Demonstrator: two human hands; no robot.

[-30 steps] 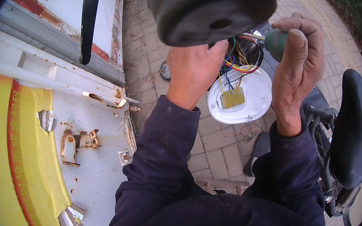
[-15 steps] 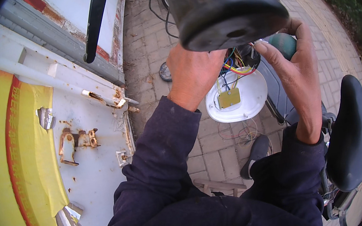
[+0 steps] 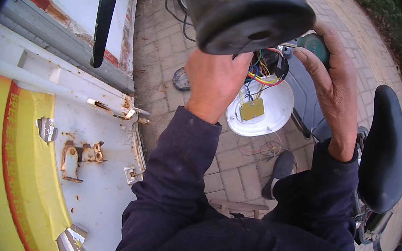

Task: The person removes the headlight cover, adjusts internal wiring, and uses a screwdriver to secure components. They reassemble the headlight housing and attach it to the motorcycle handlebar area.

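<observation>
Two hands are ours: at two o'clock our right hand (image 3: pixel 337 76) wraps its fingers round a green-handled screwdriver (image 3: pixel 316 48), apparently to keep the shaft steady; at one, our left hand (image 3: pixel 214 80) sits by the coloured wires (image 3: pixel 261 71), its fingers hidden behind the black grip (image 3: pixel 258 19), so we cannot tell their hold. The white cover (image 3: pixel 282 104) at three probably lies close because wires tether it. That overhanging grip limits lifting; we have more sideways room above the paving (image 3: pixel 235 177), up to the rusty panel (image 3: pixel 104 199) at nine.
</observation>
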